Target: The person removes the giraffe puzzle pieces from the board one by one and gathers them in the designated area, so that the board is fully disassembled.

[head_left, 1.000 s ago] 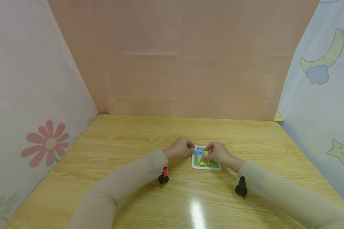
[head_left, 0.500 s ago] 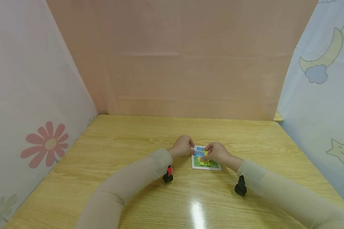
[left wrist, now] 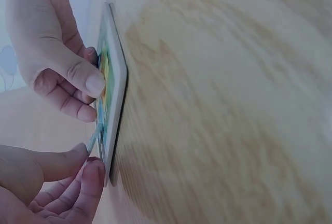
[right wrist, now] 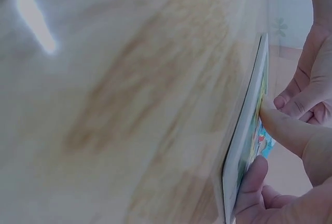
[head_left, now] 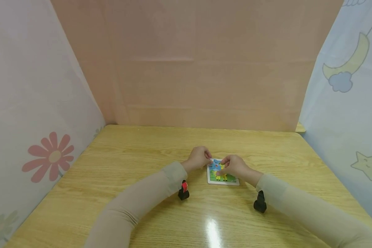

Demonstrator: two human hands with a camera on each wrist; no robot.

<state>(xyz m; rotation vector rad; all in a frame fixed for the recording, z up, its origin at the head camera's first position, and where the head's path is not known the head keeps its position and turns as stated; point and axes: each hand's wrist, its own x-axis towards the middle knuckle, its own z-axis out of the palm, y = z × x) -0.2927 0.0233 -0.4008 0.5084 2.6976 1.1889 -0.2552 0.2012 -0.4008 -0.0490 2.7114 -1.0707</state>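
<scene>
A flat square picture puzzle [head_left: 223,181] with a white border lies on the table, showing yellow figures on green and blue. At its far left corner my left hand [head_left: 198,159] pinches a thin blue piece [left wrist: 94,137], held tilted against the puzzle between thumb and fingertips. My right hand [head_left: 238,166] rests over the right part of the picture, thumb and index spread apart. In the right wrist view its thumb [right wrist: 284,128] touches the picture surface and another finger lies near the border. Fingers hide part of the picture.
The wooden table [head_left: 142,148] meets a plain pinkish backdrop [head_left: 186,69] behind. Patterned cloth walls stand at the left [head_left: 24,103] and right [head_left: 338,110]. A black wrist device [head_left: 183,191] hangs at the left cuff, another [head_left: 260,202] at the right.
My left forearm and hand have shifted slightly to the right, the fingertips now a little further over the puzzle's corner. My right hand has stayed almost still.
</scene>
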